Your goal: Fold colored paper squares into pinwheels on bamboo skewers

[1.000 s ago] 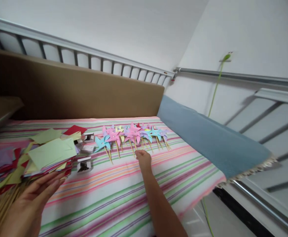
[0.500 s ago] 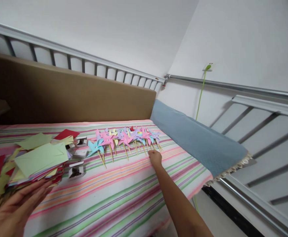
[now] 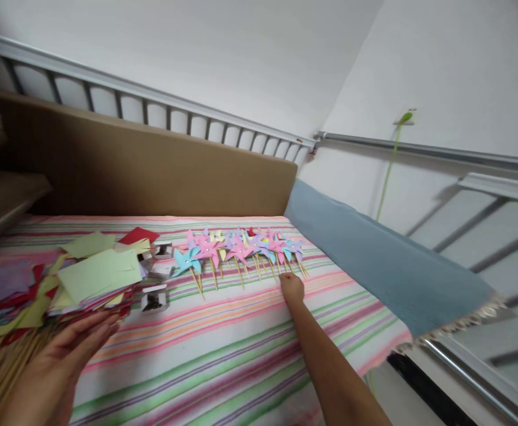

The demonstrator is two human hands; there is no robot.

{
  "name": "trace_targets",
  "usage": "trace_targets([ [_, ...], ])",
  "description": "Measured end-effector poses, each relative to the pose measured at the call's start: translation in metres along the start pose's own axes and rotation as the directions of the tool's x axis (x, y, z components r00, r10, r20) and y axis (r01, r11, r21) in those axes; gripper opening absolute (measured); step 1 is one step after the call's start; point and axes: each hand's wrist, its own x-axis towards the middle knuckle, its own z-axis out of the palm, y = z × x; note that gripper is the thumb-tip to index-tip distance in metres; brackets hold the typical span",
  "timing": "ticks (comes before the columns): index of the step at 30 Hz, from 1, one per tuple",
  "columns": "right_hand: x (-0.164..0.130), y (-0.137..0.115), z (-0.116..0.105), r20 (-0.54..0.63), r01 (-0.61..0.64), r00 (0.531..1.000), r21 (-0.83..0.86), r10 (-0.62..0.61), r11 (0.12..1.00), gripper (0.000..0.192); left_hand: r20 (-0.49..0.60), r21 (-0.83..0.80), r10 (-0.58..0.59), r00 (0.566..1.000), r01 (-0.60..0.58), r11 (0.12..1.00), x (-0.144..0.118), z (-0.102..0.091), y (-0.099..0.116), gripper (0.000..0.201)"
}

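- Right hand [image 3: 293, 289], well to the right of the paper stack [image 3: 99, 277]: fingers closed on the stick of a pink pinwheel [image 3: 275, 247], whose head lies among other pinwheels [image 3: 239, 251].
- Those heads crowd and overlap, so dragging this one could crease blades or shift its neighbours.
- Left hand [image 3: 59, 364], at the paper stack's near edge: fingers extended; I cannot tell whether they hold a sheet. A nudge might send loose sheets sliding.
- Open box [image 3: 155, 289], just right of the paper stack: a knock could spill its dark contents [image 3: 153, 302].
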Motion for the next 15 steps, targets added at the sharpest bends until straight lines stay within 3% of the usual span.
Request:
trace_targets([
  [3,-0.001,0.004,0.004,-0.033,0.011,0.999,-0.004,-0.012,1.000,0.022,0.037,-0.016,-0.070,0.997,0.071,0.997,-0.005,0.003,0.005,0.039],
  [9,-0.008,0.010,0.005,-0.118,0.039,0.993,0.058,-0.032,0.998,0.038,0.039,-0.154,-0.036,0.999,0.041,0.987,-0.005,0.000,0.005,0.035],
  [15,-0.041,0.013,0.002,-0.160,0.096,0.985,0.151,-0.071,0.984,0.045,0.017,-0.235,-0.001,1.000,0.005,0.972,-0.008,-0.012,0.012,0.031],
])
